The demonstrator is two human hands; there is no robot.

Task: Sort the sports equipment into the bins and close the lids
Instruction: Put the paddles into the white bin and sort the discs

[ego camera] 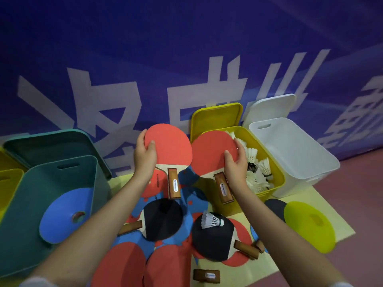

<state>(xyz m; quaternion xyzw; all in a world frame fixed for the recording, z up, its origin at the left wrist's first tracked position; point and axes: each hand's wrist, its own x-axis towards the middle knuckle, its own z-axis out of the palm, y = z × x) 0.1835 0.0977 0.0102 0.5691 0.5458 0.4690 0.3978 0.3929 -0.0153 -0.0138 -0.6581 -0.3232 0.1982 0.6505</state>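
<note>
My left hand (144, 155) grips the left edge of a red table-tennis paddle (172, 150), held up with its wooden handle pointing down. My right hand (236, 162) grips a second red paddle (211, 154) by its right edge, in front of the yellow bin (277, 179), which holds several white shuttlecocks (257, 175). Below them, more red and black paddles (163, 220) and blue and red discs lie piled on a pale yellow mat (323, 210). One shuttlecock (211, 220) rests on a black paddle (213, 239). The green bin (31, 204) at left holds a blue disc (64, 216).
The white bin (294, 150) stands open at right, its lid (271, 108) leaning on the blue banner wall. The yellow lid (215, 119) and green lid (51, 146) also lean behind their bins. A yellow-green disc (308, 226) lies at the mat's right. Another yellow bin (8, 183) shows at far left.
</note>
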